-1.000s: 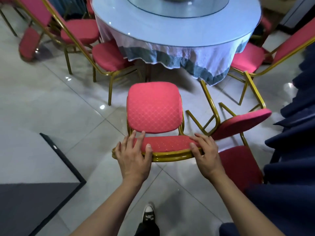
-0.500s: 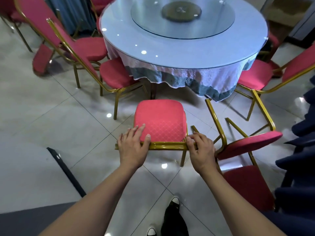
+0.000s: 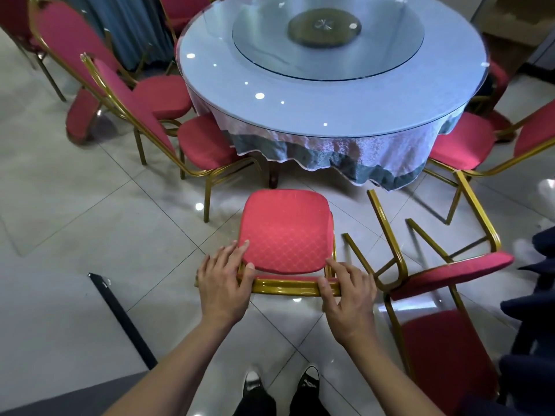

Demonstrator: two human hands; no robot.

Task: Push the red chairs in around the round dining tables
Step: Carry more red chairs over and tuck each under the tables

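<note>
- Right then, the red chair (image 3: 285,232) in hand stood square to the round table (image 3: 327,94), its seat front near the hanging tablecloth (image 3: 339,157) but not yet beneath it.
- Left hand (image 3: 222,283) gripped the gold top rail (image 3: 285,287) at its left end, thumb hooked round the bar, fingers lying up the side of the seat.
- Right hand (image 3: 350,291) held the rail's right end the same way, thumb curled to the front and fingers spread over the top.
- By my reckoning that chair was only partly home; one more shove should slide the seat under the cloth.
- Left of it, a second chair (image 3: 207,142) was already tucked, its seat edge under the drape; a third (image 3: 163,96) behind it looked close in too.
- On the right, a tipped chair (image 3: 450,270) lay with gold legs pointing up, touching another seat (image 3: 447,352) below it. Plenty left there.
- Far right, one more chair (image 3: 462,139) sat just by the cloth, seemingly near enough.
</note>
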